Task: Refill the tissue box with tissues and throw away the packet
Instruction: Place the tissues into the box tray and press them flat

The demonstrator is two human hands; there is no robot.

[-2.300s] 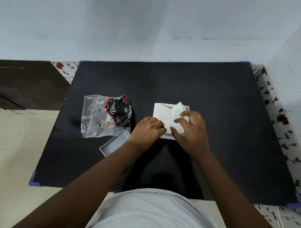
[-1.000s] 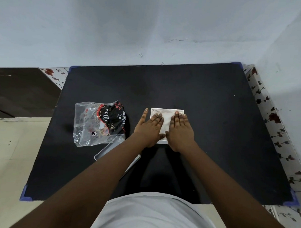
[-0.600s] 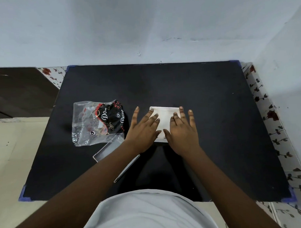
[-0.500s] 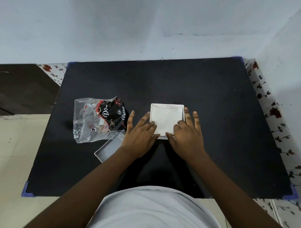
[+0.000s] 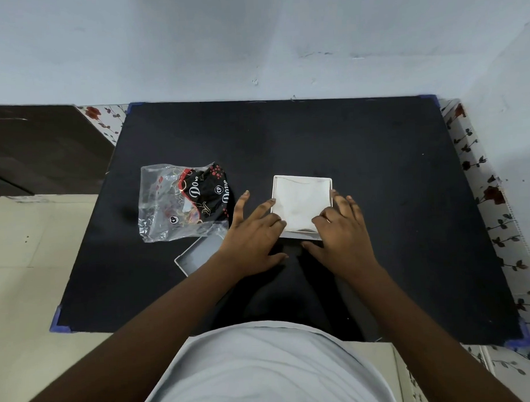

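Hands apart; tissue box square-on.

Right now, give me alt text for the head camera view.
Both hands, left hand and right hand, rest open at a white tissue box filled with tissues on a black table; the plastic packet and lid lie left.

packet: glossy clear plastic | tissues: matt paper | table: matt, possibly cloth
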